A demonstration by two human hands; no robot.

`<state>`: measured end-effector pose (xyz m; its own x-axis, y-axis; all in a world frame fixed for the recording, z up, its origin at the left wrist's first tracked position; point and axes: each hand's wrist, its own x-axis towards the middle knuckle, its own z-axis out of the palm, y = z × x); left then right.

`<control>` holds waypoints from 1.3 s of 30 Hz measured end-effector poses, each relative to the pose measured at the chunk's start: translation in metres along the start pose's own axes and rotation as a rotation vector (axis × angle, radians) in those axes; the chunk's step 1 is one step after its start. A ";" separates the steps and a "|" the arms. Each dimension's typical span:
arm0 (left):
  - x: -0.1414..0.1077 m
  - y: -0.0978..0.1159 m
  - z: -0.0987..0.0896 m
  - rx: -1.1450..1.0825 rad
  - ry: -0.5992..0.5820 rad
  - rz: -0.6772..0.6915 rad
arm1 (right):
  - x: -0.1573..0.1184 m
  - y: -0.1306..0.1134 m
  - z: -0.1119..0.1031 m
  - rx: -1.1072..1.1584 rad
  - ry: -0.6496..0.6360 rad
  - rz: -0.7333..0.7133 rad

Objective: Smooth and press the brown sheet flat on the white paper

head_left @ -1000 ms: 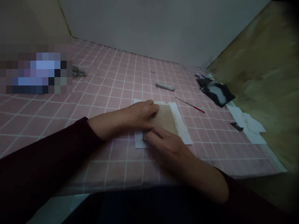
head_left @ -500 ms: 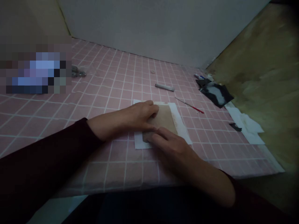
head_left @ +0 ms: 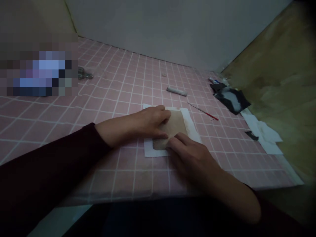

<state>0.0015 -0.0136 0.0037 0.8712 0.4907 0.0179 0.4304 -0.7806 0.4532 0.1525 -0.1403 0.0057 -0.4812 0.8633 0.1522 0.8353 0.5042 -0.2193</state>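
Note:
A tan rectangular sheet (head_left: 176,123), perhaps sandpaper, lies flat on a larger piece of white paper (head_left: 150,153). Across the sheet's left side rests my left hand (head_left: 154,121), its fingers bent and the thumb spread apart from them, pressing down. My right hand (head_left: 189,153) is at the sheet's near edge, close to the left thumb. Its fingertips are pinched together and touch the sheet. Whatever lies between them is hidden under the fingers.
A grey tube (head_left: 176,91) and a thin red-handled tool (head_left: 208,115) lie beyond the paper. To the right are black sheets (head_left: 233,100), white paper pieces (head_left: 268,131) and a black scrap (head_left: 251,135). Far left, a metal item (head_left: 85,73) sits beside a blurred area. Pink checked cloth (head_left: 106,177) covers the table.
My right hand has slid rightward along the sheet's near edge, uncovering its lower left corner. My left hand keeps its place on the sheet. The whole view has shifted slightly.

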 end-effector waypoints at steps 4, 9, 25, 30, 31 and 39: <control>0.000 0.001 -0.001 0.006 0.013 -0.012 | 0.007 -0.005 0.006 0.040 0.040 -0.097; -0.001 0.002 -0.002 -0.010 -0.014 0.005 | -0.002 0.003 0.002 0.072 -0.002 0.017; -0.001 0.001 -0.001 -0.017 0.016 0.010 | 0.004 -0.004 0.000 0.072 -0.019 -0.076; -0.001 0.000 -0.001 -0.023 0.021 0.002 | 0.005 -0.003 0.004 0.107 0.016 -0.100; -0.001 0.000 -0.001 -0.021 0.013 0.006 | 0.002 0.000 0.002 0.100 -0.001 -0.064; -0.001 -0.002 0.000 -0.018 0.007 -0.010 | 0.009 -0.004 0.002 0.117 -0.002 -0.101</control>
<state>-0.0001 -0.0127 0.0032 0.8653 0.5009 0.0194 0.4344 -0.7686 0.4697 0.1438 -0.1346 0.0062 -0.5616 0.8083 0.1767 0.7462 0.5870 -0.3141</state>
